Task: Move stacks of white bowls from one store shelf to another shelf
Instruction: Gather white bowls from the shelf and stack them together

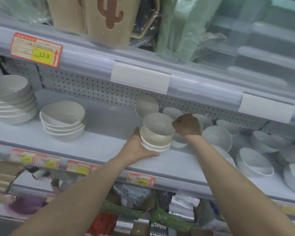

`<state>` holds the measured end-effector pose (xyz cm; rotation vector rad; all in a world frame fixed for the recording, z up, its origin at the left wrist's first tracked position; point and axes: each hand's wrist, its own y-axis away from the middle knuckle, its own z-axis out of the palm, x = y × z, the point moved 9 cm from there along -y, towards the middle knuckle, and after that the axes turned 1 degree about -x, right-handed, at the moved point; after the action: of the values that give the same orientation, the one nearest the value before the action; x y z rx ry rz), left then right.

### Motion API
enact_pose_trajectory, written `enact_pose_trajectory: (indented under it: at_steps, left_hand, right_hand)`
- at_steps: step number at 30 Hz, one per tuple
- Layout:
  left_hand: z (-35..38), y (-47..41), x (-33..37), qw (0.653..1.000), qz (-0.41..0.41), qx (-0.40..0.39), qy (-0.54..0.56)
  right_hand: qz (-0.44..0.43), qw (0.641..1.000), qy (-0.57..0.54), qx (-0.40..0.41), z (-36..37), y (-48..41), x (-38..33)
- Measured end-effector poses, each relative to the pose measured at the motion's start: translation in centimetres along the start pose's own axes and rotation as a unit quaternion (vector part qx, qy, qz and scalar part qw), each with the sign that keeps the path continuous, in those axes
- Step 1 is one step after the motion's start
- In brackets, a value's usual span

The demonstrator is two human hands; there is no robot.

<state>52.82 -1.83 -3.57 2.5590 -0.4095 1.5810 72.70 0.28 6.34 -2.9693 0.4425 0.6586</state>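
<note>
A small stack of white bowls (pixel 156 139) is held in the middle of the white shelf (pixel 95 145). My left hand (pixel 137 148) cups the stack from below and on its left side, thumb up along the bowls. My right hand (pixel 187 125) pinches the right rim of the top bowl (pixel 157 123), which sits tilted on the stack. Another white bowl (pixel 146 104) stands on edge behind, against the pegboard back.
Two more stacks of white bowls stand to the left (pixel 63 119) and far left (pixel 11 99). Several loose white bowls (pixel 217 137) crowd the shelf's right side. Price tags (pixel 36 49) line the shelf edges. Packaged goods fill the shelves above and below.
</note>
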Motion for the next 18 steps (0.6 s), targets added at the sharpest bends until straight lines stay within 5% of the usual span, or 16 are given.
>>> enact_pose_trajectory:
  at_steps: [11,18]
  left_hand:
    - [-1.0,0.8,-0.2,0.999,0.001,0.029,0.037]
    - [-5.6,1.9,-2.6,0.999,-0.005,0.039,0.025]
  right_hand:
    - [-0.029,0.996,0.085,-0.031,2.7,1.1,-0.3]
    - [-0.047,0.998,0.014,-0.045,5.3,2.0,-4.7]
